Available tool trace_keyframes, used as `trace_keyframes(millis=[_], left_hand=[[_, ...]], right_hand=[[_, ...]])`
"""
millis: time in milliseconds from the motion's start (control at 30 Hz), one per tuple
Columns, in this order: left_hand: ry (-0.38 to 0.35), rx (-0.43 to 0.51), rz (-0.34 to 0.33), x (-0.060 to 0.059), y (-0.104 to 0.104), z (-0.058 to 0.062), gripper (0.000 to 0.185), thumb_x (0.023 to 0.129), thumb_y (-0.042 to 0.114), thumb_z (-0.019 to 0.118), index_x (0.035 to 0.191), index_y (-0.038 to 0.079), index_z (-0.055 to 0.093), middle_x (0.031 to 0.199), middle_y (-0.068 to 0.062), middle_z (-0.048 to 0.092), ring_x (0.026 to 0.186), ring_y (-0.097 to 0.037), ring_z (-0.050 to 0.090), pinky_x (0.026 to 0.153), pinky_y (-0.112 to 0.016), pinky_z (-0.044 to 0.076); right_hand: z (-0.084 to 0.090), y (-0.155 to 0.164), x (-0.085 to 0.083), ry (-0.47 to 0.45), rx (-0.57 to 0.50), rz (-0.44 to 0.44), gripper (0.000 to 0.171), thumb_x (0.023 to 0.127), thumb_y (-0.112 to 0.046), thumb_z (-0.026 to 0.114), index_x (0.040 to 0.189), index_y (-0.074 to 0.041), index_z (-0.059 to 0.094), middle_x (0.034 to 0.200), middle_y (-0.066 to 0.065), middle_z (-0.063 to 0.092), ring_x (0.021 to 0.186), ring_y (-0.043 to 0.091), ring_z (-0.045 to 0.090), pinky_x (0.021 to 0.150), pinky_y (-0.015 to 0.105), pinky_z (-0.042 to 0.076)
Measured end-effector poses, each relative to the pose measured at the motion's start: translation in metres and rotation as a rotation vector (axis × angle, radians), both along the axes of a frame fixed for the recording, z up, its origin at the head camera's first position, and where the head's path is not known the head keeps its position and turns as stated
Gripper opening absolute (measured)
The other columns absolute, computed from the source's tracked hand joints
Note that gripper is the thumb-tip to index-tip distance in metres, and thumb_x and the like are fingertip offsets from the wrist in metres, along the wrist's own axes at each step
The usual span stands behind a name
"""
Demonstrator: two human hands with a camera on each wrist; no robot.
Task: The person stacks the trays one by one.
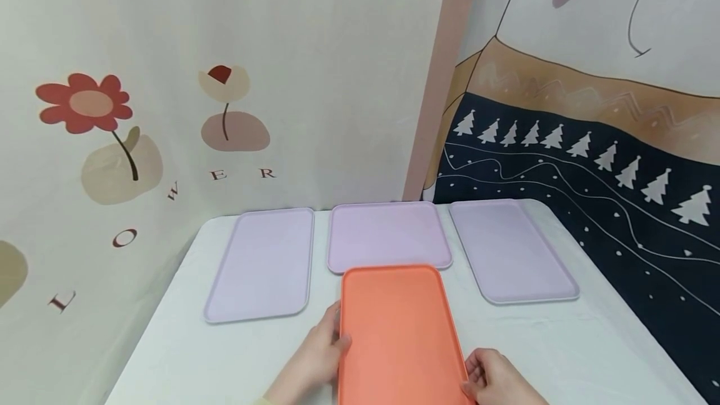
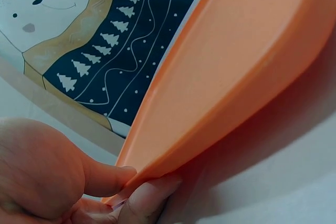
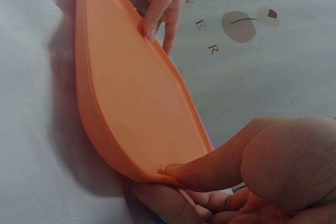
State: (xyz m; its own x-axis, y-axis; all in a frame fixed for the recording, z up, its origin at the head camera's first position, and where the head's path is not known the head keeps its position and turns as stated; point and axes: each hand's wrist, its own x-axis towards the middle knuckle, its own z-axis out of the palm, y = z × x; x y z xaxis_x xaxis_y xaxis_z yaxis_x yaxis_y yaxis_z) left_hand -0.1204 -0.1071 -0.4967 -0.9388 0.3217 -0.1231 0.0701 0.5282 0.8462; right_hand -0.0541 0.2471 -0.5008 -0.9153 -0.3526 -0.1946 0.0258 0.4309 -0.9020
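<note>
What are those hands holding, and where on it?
An orange tray, by its rim: the left hand and right hand pinch opposite sides with their fingers.

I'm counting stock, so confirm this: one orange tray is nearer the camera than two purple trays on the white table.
Wrong count: the head view shows three purple trays on the white table. One orange tray is nearer the camera.

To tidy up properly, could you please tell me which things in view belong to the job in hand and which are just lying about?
In the job:
orange tray, held at its edges by the left hand and right hand

Apparently just lying about, in neither hand:
left lilac tray
middle lilac tray
right lilac tray
</note>
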Motion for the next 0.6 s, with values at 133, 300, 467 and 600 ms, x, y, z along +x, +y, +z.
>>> trace_keyframes(millis=[133, 300, 467, 600], left_hand=[[-0.019, -0.001, 0.001, 0.0007, 0.0006, 0.0013, 0.069, 0.103, 0.006, 0.063, 0.161, -0.005, 0.028, 0.110, -0.013, 0.070, 0.093, -0.023, 0.068, 0.082, -0.050, 0.058], [-0.006, -0.032, 0.009, 0.0013, 0.0021, 0.0015, 0.070, 0.102, 0.006, 0.065, 0.160, -0.006, 0.029, 0.117, -0.020, 0.071, 0.102, -0.032, 0.070, 0.090, -0.059, 0.056], [0.042, -0.081, 0.037, 0.0046, 0.0055, 0.0011, 0.070, 0.100, 0.005, 0.067, 0.159, -0.007, 0.031, 0.133, -0.029, 0.065, 0.125, -0.044, 0.063, 0.105, -0.065, 0.046], [0.056, -0.104, 0.043, 0.0060, 0.0071, 0.0019, 0.070, 0.100, 0.005, 0.067, 0.159, -0.009, 0.032, 0.139, -0.032, 0.060, 0.131, -0.046, 0.058, 0.108, -0.065, 0.043]], right_hand=[[0.0001, 0.0005, -0.0004, -0.052, -0.030, -0.002, 0.016, 0.088, 0.010, 0.070, 0.089, 0.000, 0.058, 0.074, 0.003, 0.054, 0.066, 0.008, 0.053, 0.058, 0.021, 0.044], [0.0010, 0.0000, -0.0005, -0.127, -0.056, -0.019, 0.014, 0.090, 0.011, 0.068, 0.091, 0.002, 0.057, 0.076, 0.004, 0.054, 0.067, 0.013, 0.051, 0.058, 0.022, 0.043], [0.0000, -0.0005, 0.0000, -0.118, -0.040, -0.014, 0.015, 0.089, 0.011, 0.069, 0.091, 0.001, 0.057, 0.076, 0.003, 0.054, 0.068, 0.012, 0.051, 0.059, 0.021, 0.043], [-0.0016, 0.0001, 0.0002, -0.110, -0.033, -0.006, 0.016, 0.088, 0.010, 0.070, 0.090, 0.001, 0.057, 0.076, 0.004, 0.054, 0.069, 0.012, 0.052, 0.059, 0.021, 0.043]])
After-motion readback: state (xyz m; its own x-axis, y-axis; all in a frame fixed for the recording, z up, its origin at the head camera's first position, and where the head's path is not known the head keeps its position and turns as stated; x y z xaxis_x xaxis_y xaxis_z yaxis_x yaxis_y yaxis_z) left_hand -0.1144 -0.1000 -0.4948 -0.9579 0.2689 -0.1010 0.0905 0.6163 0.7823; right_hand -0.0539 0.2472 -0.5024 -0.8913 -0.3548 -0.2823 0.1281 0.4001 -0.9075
